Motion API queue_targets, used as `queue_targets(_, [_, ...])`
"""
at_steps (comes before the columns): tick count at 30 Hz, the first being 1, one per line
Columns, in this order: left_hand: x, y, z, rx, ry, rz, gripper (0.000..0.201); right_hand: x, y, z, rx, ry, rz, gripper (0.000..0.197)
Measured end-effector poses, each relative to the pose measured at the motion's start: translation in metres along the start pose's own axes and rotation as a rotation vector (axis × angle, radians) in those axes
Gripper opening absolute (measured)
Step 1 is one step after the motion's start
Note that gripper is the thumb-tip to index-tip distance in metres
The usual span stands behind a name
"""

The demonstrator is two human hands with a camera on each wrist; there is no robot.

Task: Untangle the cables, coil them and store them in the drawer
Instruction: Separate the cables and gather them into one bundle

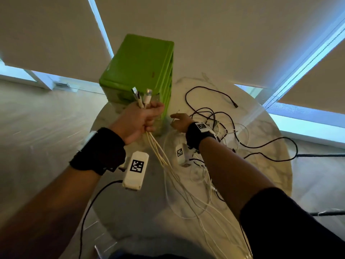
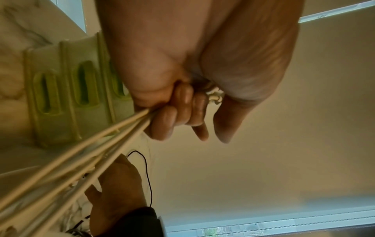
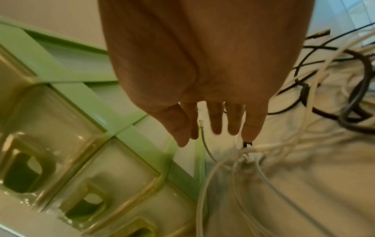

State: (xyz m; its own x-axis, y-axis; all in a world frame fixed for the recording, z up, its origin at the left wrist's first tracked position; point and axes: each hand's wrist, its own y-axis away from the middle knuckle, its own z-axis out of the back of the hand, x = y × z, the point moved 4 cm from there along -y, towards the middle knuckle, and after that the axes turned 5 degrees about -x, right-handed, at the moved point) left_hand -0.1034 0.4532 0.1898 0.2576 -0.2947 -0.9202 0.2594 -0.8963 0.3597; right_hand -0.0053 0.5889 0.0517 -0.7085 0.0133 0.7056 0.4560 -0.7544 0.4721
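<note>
Left hand (image 1: 143, 118), centre frame, fists a bundle of thin white cables (image 1: 158, 152) before the green plastic drawer unit (image 1: 138, 66). Right hand (image 1: 180, 122), fingers spread and empty, should pinch one strand near the tangle on the marble tabletop (image 1: 261, 131) and ease it free.

white cables (image 1: 160, 154): bunched, plugs up | black cables (image 1: 211, 111): tangled on table | green drawer unit (image 1: 141, 70): upright, closed

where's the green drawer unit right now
In the head view the green drawer unit stands at the far left edge of the round marble table, just behind the left hand gripping white cables.
</note>
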Motion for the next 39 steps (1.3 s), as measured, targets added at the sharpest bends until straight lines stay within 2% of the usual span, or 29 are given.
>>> queue_targets(3, [0.006, -0.003, 0.006, 0.006, -0.008, 0.009, 0.007, 0.001, -0.004, 0.002, -0.16, -0.087, 0.061, 0.028])
queue_targets(5, [0.009, -0.007, 0.007, 0.004, 0.0, 0.006, 0.007, 0.007, 0.004, 0.016, -0.246, -0.301, 0.093, 0.013])
queue_targets(7, [0.01, -0.01, 0.003, 0.002, -0.017, 0.001, 0.009, 0.015, 0.021, 0.033, -0.221, -0.562, 0.105, 0.02])
queue_targets(9, [0.011, -0.013, -0.004, -0.01, -0.034, -0.022, 0.011, 0.028, 0.047, 0.05, -0.137, -0.768, 0.144, 0.022])
queue_targets(14, [0.01, -0.011, -0.03, -0.042, 0.059, -0.043, 0.011, 0.043, 0.112, 0.069, 0.007, -0.866, 0.315, 0.03])
queue_targets(16, [0.009, -0.005, -0.045, 0.007, 0.133, -0.031, 0.009, 0.045, 0.133, 0.068, 0.011, -0.846, 0.357, 0.031])
queue_targets(19, [0.008, 0.006, -0.063, 0.107, 0.14, -0.071, 0.016, 0.046, 0.153, 0.067, -0.006, -0.813, 0.418, 0.031])
queue_targets(22, [0.003, 0.015, -0.071, 0.101, 0.138, -0.137, 0.025, 0.042, 0.163, 0.069, -0.043, -0.755, 0.447, 0.02])
queue_targets(24, [-0.008, 0.019, -0.07, 0.073, 0.198, -0.192, 0.026, 0.034, 0.164, 0.07, -0.03, -0.591, 0.431, 0.015])
queue_targets(26, [-0.025, 0.023, -0.068, 0.075, 0.255, -0.251, 0.027, 0.019, 0.159, 0.071, -0.015, -0.339, 0.404, 0.023])
queue_targets(28, [-0.046, 0.026, -0.061, 0.082, 0.328, -0.294, 0.025, 0.003, 0.151, 0.075, -0.058, -0.031, 0.383, 0.024])
queue_targets(30, [-0.066, 0.028, -0.049, 0.074, 0.405, -0.324, 0.023, -0.017, 0.143, 0.084, -0.151, 0.19, 0.284, 0.03])
queue_targets(33, [-0.082, 0.03, -0.031, 0.042, 0.408, -0.387, 0.023, -0.045, 0.138, 0.103, -0.263, 0.2, 0.121, 0.028])
queue_targets(35, [-0.081, 0.03, -0.024, 0.014, 0.375, -0.407, 0.024, -0.049, 0.137, 0.116, -0.334, 0.207, 0.088, 0.02])
queue_targets(39, [-0.069, 0.027, -0.02, -0.065, 0.424, -0.341, 0.027, -0.019, 0.148, 0.146, -0.526, 0.126, 0.238, 0.019])
